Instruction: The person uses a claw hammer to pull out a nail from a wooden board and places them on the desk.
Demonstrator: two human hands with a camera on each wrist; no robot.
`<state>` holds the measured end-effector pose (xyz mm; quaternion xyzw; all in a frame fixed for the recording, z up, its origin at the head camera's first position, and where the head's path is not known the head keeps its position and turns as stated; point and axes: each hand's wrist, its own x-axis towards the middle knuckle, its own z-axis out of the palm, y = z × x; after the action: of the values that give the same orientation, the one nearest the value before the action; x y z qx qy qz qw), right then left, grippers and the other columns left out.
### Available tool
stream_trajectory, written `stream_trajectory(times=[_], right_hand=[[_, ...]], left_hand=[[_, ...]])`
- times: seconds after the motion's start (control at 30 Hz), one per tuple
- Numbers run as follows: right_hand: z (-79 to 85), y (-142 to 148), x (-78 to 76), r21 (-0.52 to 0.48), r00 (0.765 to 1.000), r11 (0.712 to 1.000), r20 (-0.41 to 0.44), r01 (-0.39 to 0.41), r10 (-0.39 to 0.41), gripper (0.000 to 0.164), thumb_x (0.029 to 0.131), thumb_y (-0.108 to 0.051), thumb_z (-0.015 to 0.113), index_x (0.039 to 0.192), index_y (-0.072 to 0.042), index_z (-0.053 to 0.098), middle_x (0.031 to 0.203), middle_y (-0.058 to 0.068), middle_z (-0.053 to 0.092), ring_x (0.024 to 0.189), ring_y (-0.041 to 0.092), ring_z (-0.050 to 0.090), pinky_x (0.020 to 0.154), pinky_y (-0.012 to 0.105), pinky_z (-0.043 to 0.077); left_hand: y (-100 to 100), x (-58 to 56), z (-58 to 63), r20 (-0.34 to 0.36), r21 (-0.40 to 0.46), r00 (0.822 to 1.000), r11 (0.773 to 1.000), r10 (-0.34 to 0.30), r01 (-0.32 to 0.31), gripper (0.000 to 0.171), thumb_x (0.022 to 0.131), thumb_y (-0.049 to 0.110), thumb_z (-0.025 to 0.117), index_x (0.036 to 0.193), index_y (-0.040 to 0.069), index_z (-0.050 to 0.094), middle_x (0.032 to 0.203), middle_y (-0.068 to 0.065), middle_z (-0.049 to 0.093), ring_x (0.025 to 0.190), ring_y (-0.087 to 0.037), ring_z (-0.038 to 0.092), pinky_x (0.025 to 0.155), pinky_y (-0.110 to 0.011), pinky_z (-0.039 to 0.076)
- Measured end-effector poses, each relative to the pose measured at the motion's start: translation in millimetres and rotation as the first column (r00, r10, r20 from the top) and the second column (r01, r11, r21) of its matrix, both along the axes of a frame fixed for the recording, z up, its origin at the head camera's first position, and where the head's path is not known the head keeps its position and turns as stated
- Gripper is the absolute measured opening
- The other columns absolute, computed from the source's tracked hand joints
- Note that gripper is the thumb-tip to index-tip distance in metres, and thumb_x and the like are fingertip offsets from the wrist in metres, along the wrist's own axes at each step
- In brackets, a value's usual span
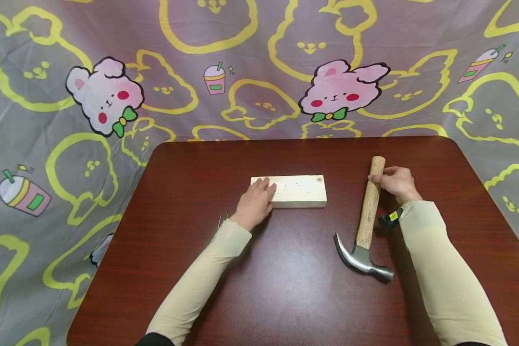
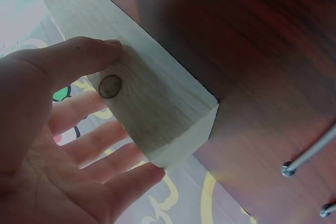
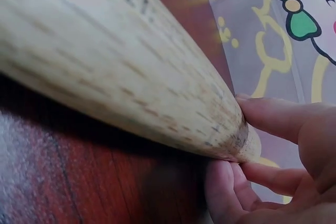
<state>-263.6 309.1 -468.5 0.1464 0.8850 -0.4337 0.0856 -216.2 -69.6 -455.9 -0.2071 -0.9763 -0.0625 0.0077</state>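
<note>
A pale wooden block (image 1: 300,190) lies flat on the table, with several small dark marks on its top. My left hand (image 1: 254,202) holds its left end. In the left wrist view the thumb (image 2: 89,56) presses the block's side near a round knot, while the fingers reach over the other face. On the right lies a claw hammer (image 1: 369,211), its wooden handle pointing away and its steel head (image 1: 363,263) toward me. Near the handle's far end my right hand (image 1: 398,183) grips it between thumb and fingers, as the right wrist view also shows.
Beside the left forearm lie thin nails (image 1: 219,222), whose heads show in the left wrist view. The dark brown table (image 1: 285,298) ends at the back against a patterned cloth (image 1: 259,72). A black device (image 1: 390,219) sits at the right wrist.
</note>
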Motion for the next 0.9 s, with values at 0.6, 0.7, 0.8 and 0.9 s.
stream_trajectory(times=[0.6, 0.7, 0.8, 0.9], right_hand=[[0.3, 1.9, 1.8, 0.011, 1.000, 1.000, 0.007, 0.022, -0.022, 0.069, 0.086, -0.037, 0.067, 0.131, 0.011, 0.047, 0.092, 0.008, 0.061, 0.079, 0.013, 0.055, 0.067, 0.022, 0.048], [-1.6, 2.7, 0.9, 0.007, 0.999, 1.000, 0.033, 0.026, -0.026, 0.070, 0.087, -0.039, 0.067, 0.132, 0.011, 0.045, 0.105, 0.016, 0.058, 0.083, 0.015, 0.056, 0.068, 0.023, 0.048], [-2.6, 3.1, 1.2, 0.004, 0.998, 0.999, 0.041, 0.043, -0.043, 0.068, 0.086, -0.038, 0.068, 0.131, 0.010, 0.047, 0.106, 0.016, 0.058, 0.083, 0.015, 0.057, 0.068, 0.024, 0.048], [-2.0, 4.4, 1.8, 0.008, 0.999, 0.999, 0.017, 0.032, -0.032, 0.066, 0.086, -0.036, 0.067, 0.129, 0.011, 0.048, 0.098, 0.012, 0.061, 0.076, 0.010, 0.055, 0.066, 0.022, 0.048]], left_hand=[[4.3, 0.5, 0.2, -0.001, -0.011, 1.000, 1.000, -0.009, 0.009, 0.053, 0.088, 0.017, 0.069, 0.137, 0.010, 0.052, 0.148, -0.016, 0.045, 0.137, -0.033, 0.043, 0.113, -0.041, 0.036], [4.7, 0.6, -1.2, -0.001, -0.011, 1.000, 1.000, -0.012, 0.012, 0.052, 0.088, 0.016, 0.069, 0.137, 0.009, 0.052, 0.147, -0.017, 0.045, 0.137, -0.034, 0.043, 0.113, -0.042, 0.036], [4.8, 0.3, -2.2, 0.008, -0.012, 1.000, 1.000, -0.014, 0.014, 0.053, 0.088, 0.017, 0.068, 0.138, 0.009, 0.052, 0.148, -0.017, 0.044, 0.137, -0.034, 0.043, 0.111, -0.043, 0.039], [3.1, -1.8, -1.1, 0.043, -0.015, 0.999, 1.000, -0.018, 0.019, 0.055, 0.089, 0.022, 0.067, 0.140, 0.011, 0.050, 0.150, -0.016, 0.041, 0.139, -0.033, 0.040, 0.108, -0.045, 0.042]])
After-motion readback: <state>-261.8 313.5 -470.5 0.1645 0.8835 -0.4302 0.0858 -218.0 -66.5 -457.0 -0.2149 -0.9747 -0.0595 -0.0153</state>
